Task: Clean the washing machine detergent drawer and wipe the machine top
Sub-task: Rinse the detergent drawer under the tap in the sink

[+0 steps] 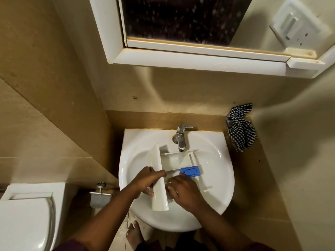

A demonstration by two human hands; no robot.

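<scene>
The white detergent drawer lies in the white sink, its far end under the tap. A blue insert sits in its right compartment. My left hand grips the drawer's long white front panel, thumb over the top and fingers behind it. My right hand reaches into the near compartment with fingers bent down inside; what they touch is hidden.
A black-and-white checked cloth hangs on the wall right of the sink. A mirror cabinet hangs above. A toilet stands at lower left, with a metal paper holder beside it. My bare foot shows below the basin.
</scene>
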